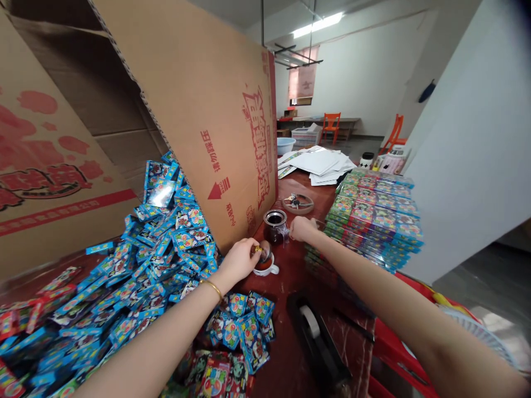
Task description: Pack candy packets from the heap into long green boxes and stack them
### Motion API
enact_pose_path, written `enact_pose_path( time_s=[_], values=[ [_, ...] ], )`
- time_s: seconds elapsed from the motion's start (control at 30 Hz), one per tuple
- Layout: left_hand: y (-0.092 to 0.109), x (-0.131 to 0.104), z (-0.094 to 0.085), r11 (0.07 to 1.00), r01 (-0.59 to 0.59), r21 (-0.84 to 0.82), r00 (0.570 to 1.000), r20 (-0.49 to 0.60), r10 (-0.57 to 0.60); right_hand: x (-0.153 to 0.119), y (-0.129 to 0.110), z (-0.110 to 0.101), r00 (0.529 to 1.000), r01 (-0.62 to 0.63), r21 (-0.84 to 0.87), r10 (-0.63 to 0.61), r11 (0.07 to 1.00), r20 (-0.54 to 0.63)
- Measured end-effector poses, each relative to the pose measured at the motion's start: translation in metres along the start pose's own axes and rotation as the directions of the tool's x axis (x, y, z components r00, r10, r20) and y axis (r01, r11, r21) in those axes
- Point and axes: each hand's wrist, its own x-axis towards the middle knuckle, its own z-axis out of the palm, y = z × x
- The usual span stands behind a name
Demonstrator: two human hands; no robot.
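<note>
Your left hand has its fingertips closed on what looks like a small metal lid with a gold knob, tilted above the white cup; whether lid and cup touch, you can't tell from here. The lid should be light, stiff and slick if wet, so the knob is the place to pinch. The cup looks like china, so count on it being fragile and perhaps warm; its loop handle points to your right. There is reddish-brown liquid in it.

Just behind the cup is the dark pot, metal-rimmed, probably heavier and smooth; take it by the side. Your right hand is curled beside it, but its fingers are hidden, so whether it grasps anything can't be told.

Counted outward: one lid, one cup, one pot, one dish with keys behind the pot, and one tape dispenser nearer you. To your right is one stack of wrapped packs; beyond, one pile of white cards. The blue packets heaped by the carton on your left are too many to count. Two orange chairs are at the back.
</note>
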Motion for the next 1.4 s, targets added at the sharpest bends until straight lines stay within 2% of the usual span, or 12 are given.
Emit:
enact_pose_path(
  time_s=[0.17, 0.3, 0.37, 0.47, 0.6, 0.73, 0.87, 1.03, 1.13, 1.2, 1.3, 1.4],
  values=[
    [0.003, -0.002, -0.001, 0.997, -0.052, 0.062, 0.999, -0.006, 0.053, 0.000, -0.002, 0.003, 1.000, 0.007, 0.004, -0.007, 1.000, 0.004],
    [0.007, -0.004, -0.001, 0.978, -0.115, 0.175, 0.993, 0.050, 0.108, 0.001, -0.003, 0.002, 1.000, 0.006, 0.007, -0.006, 1.000, -0.015],
    [0.009, 0.002, -0.005, 0.966, -0.127, 0.227, 0.992, 0.052, 0.118, 0.001, -0.003, 0.001, 1.000, 0.006, 0.006, -0.005, 1.000, -0.031],
    [0.016, 0.026, -0.016, 0.956, -0.104, 0.274, 0.994, -0.014, 0.112, 0.000, -0.003, 0.002, 0.998, 0.002, -0.005, -0.003, 1.000, -0.059],
    [0.029, 0.073, -0.023, 0.954, -0.063, 0.295, 0.993, -0.075, 0.088, -0.006, -0.006, 0.009, 0.991, -0.013, -0.049, 0.007, 0.999, -0.135],
    [0.036, 0.110, -0.009, 0.951, -0.071, 0.302, 0.996, -0.038, 0.086, -0.015, -0.013, 0.018, 0.979, -0.002, -0.080, -0.014, 0.997, -0.205],
    [0.036, 0.127, 0.009, 0.948, -0.067, 0.312, 0.997, -0.005, 0.072, -0.017, -0.016, 0.022, 0.974, 0.013, -0.068, -0.028, 0.998, -0.224],
    [0.039, 0.121, 0.008, 0.958, -0.067, 0.280, 0.995, -0.053, 0.085, -0.017, -0.011, 0.025, 0.974, 0.011, -0.034, -0.018, 0.999, -0.226],
    [0.045, 0.102, 0.006, 0.976, -0.057, 0.209, 0.984, -0.154, 0.090, -0.015, -0.008, 0.026, 0.974, 0.004, -0.017, -0.008, 1.000, -0.226],
    [0.046, 0.086, 0.010, 0.990, -0.026, 0.142, 0.981, -0.187, 0.053, -0.012, -0.005, 0.025, 0.976, 0.005, -0.002, -0.006, 1.000, -0.216],
    [0.041, 0.065, 0.025, 0.998, 0.045, 0.052, 0.988, -0.148, -0.037, -0.003, -0.002, 0.023, 0.986, 0.002, 0.028, 0.002, 1.000, -0.168],
    [0.034, 0.057, 0.038, 0.995, 0.104, 0.000, 0.991, -0.083, -0.103, 0.010, 0.001, 0.020, 0.994, -0.024, 0.059, 0.030, 0.998, -0.103]
  ],
)
